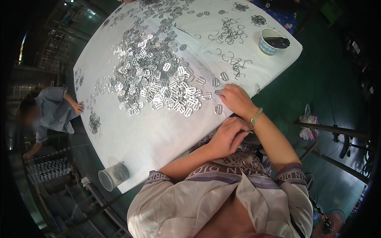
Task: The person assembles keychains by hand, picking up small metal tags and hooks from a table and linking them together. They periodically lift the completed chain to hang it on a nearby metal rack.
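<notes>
Silvery, a buckle (218, 93) is pinched in the right hand (237, 100) while the left hand (227, 137) curls narrow, contents hidden.

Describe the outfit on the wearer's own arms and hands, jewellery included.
The left hand and right hand are both ungloved. A bracelet of greenish round beads circles the right wrist; none shows on the left. Both forearms are bare below short, pale, satiny-looking sleeves, which end in muted purple bands with light lettering.
</notes>
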The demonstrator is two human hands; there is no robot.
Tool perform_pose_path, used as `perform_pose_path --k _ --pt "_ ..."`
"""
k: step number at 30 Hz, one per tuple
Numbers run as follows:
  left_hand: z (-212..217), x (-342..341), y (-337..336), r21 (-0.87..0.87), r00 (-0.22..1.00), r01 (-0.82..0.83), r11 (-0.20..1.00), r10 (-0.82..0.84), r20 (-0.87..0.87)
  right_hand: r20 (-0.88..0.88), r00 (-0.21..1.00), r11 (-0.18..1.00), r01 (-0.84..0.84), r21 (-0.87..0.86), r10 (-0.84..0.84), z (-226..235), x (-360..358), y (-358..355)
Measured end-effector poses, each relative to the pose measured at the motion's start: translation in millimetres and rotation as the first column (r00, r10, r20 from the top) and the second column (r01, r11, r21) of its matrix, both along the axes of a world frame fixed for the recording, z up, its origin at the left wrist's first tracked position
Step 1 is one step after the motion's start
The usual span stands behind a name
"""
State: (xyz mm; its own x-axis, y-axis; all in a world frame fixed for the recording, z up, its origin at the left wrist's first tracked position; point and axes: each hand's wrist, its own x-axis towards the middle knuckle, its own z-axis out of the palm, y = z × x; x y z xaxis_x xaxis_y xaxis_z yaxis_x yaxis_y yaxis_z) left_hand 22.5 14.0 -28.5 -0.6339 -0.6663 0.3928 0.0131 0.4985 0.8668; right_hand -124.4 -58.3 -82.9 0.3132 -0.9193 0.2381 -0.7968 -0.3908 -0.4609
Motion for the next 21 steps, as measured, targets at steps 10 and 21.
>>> perform_pose_path --k 10,21 --pt "-2.5 -12.3 -10.6 0.064 0.991 -0.131 0.989 0.13 0.013 0.706 0.539 0.886 0.211 0.414 -0.459 51.7 -50.1 79.9" --pt "-0.6 -24.8 -14.5 0.025 0.983 -0.149 0.989 0.145 0.112 0.635 0.678 0.922 0.354 0.158 -0.37 74.9 -47.4 116.6"
